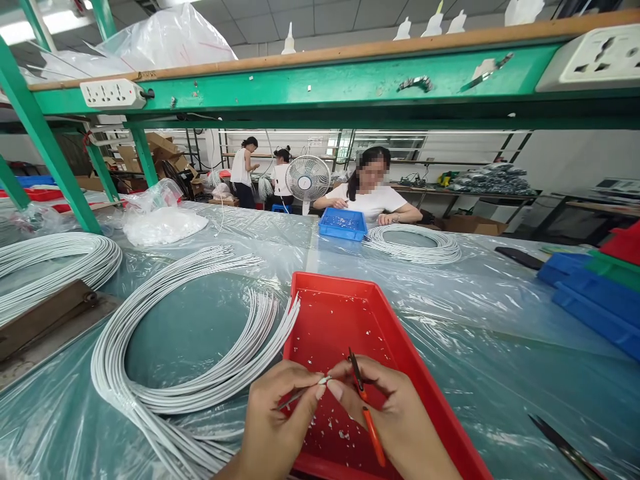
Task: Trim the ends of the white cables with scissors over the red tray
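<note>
Over the red tray (427, 373), my left hand (275, 417) pinches a white cable end (325, 380) between thumb and fingertips. My right hand (400, 407) meets it there, thumb and forefinger close to the cable's tip. Held within the right hand is a small pair of orange-handled cutters (370, 427), dark jaws pointing up and away. White scraps lie scattered across the tray floor. To the left, a large coil of white cables (113, 353) rests on the plastic-covered table, several of its loose ends reaching the tray's left rim.
Tweezers or scissors (565, 443), partly cut off, lie at right. Stacked blue bins (595, 293) stand beyond. Another cable coil (100, 257) and a brown metal block (45, 310) are at left. Across the table, a co-worker (370, 193) sits by a blue tray (343, 232). A green shelf (310, 90) spans overhead.
</note>
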{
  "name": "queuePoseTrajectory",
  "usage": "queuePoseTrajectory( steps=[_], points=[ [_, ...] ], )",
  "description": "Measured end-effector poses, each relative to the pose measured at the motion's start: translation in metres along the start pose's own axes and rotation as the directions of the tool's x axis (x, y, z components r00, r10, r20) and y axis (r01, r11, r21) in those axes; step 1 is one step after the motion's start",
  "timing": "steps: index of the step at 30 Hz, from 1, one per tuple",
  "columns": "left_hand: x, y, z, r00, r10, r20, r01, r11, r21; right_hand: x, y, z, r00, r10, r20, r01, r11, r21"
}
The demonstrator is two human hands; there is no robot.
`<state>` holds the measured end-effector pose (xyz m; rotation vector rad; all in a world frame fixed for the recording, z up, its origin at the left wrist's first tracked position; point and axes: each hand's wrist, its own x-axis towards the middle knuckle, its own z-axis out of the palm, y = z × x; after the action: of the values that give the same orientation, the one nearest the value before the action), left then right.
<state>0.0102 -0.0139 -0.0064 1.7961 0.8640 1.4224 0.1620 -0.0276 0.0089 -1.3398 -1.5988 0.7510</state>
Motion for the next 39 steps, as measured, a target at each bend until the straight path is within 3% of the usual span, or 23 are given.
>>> queuePoseTrajectory(
  steps=[12, 28, 30, 33, 36, 39],
  points=[
    [-0.007, -0.005, 0.003, 0.982, 0.182, -0.041, -0.175, 0.974, 0.142, -0.008, -0.008, 0.008, 0.955, -0.245, -0.167, 0.204, 0.952, -0.228],
    [-0.01, -0.005, 0.006, 0.997, -0.068, 0.032, 0.067, 0.996, 0.057, -0.012, 0.004, 0.013, 0.909, -0.383, -0.164, 0.323, 0.897, -0.301],
    [-0.01, -0.004, 0.006, 0.995, -0.081, 0.055, 0.078, 0.996, 0.047, -0.012, 0.004, 0.012, 0.914, -0.372, -0.164, 0.312, 0.9, -0.306],
    [-0.01, -0.004, 0.006, 0.996, -0.071, 0.051, 0.068, 0.997, 0.045, -0.011, 0.004, 0.012, 0.954, -0.256, -0.156, 0.217, 0.949, -0.229],
    [-0.008, -0.005, 0.005, 1.0, -0.019, -0.003, 0.02, 0.999, 0.045, -0.01, 0.004, 0.011, 0.986, -0.125, -0.11, 0.113, 0.988, -0.106],
    [-0.007, -0.008, 0.005, 0.999, 0.041, 0.004, -0.041, 0.997, 0.069, -0.008, 0.005, 0.011, 0.988, -0.101, -0.121, 0.087, 0.99, -0.112]
  ],
)
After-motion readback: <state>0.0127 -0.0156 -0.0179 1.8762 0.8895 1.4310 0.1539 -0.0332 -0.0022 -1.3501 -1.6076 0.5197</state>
